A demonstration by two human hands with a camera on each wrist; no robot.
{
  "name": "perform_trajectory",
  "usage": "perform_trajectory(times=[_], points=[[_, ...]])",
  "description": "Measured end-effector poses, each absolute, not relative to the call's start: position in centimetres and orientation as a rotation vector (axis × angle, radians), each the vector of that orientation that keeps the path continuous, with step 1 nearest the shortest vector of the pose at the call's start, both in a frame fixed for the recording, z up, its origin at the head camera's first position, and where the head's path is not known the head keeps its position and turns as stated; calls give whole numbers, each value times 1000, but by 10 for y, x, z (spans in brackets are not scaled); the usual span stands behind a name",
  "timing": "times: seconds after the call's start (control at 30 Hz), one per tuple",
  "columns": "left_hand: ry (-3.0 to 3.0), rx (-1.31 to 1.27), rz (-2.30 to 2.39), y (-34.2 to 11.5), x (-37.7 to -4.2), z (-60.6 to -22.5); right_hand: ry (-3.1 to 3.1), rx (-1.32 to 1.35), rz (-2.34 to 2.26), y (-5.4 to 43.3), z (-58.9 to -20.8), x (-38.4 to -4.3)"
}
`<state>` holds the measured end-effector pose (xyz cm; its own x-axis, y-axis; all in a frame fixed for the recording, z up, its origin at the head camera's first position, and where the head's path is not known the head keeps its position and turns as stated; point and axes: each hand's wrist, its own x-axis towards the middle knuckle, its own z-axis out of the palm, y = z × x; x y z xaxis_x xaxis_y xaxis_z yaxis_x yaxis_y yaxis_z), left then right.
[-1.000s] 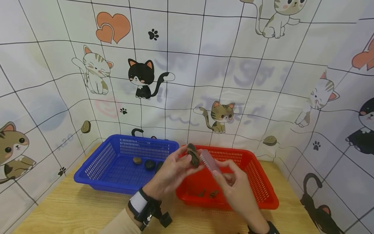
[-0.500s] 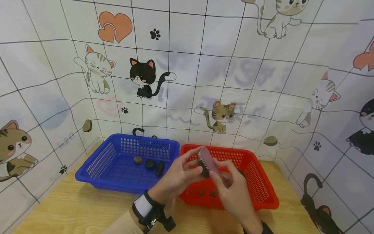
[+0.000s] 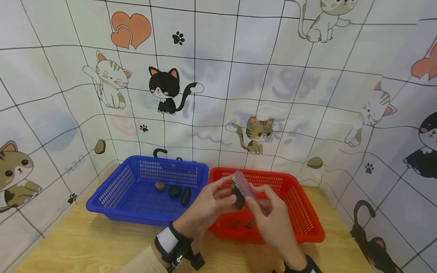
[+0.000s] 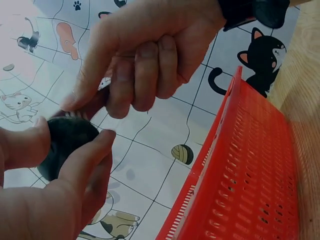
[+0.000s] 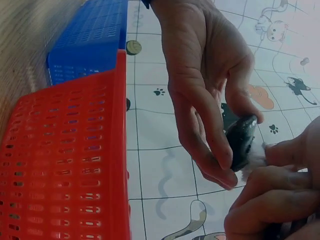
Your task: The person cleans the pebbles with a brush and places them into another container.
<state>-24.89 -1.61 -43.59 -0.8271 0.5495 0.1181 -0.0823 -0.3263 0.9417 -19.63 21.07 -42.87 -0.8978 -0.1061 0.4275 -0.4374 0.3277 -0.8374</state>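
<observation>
My left hand (image 3: 206, 203) holds a dark stone (image 3: 239, 201) between thumb and fingers, above the red basket (image 3: 312, 239). In the left wrist view the stone (image 4: 65, 142) looks rounded, blackish green and smooth. My right hand (image 3: 274, 220) grips a dusty-pink scrubbing brush (image 3: 244, 184) by its back. Its pale bristles face the stone and touch its side. From the right wrist, the stone (image 5: 241, 141) shows a wet-looking sheen, and the bristles (image 5: 256, 159) press near its edge. Much of the brush is hidden by my right fingers there.
A blue basket (image 3: 112, 212) stands left of the red one on the wooden table (image 3: 78, 242). In it lie a brown stone (image 3: 159, 186), a round black stone (image 3: 175, 191) and a long black stone (image 3: 186, 195). Small brown bits (image 3: 249, 224) lie in the red basket.
A second ago the brush was beside the brown-streaked face of the stone. The stone has since been turned and lowered slightly, and the brush has moved left across it.
</observation>
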Motion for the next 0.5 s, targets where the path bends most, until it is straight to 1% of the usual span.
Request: perform_trajectory(times=[0.13, 0.3, 0.4, 0.5], points=[[1516, 549, 2259, -16, -249, -433, -2345, 445, 1601, 213, -427, -198], [1516, 446, 2336, -19, -250, -432, -2358, 544, 1656, 211, -429, -198], [1490, 478, 2292, -20, -251, -432, -2322, 559, 1653, 209, -431, -198], [1451, 528, 2254, -18, -252, -432, -2292, 507, 1622, 208, -430, -200]])
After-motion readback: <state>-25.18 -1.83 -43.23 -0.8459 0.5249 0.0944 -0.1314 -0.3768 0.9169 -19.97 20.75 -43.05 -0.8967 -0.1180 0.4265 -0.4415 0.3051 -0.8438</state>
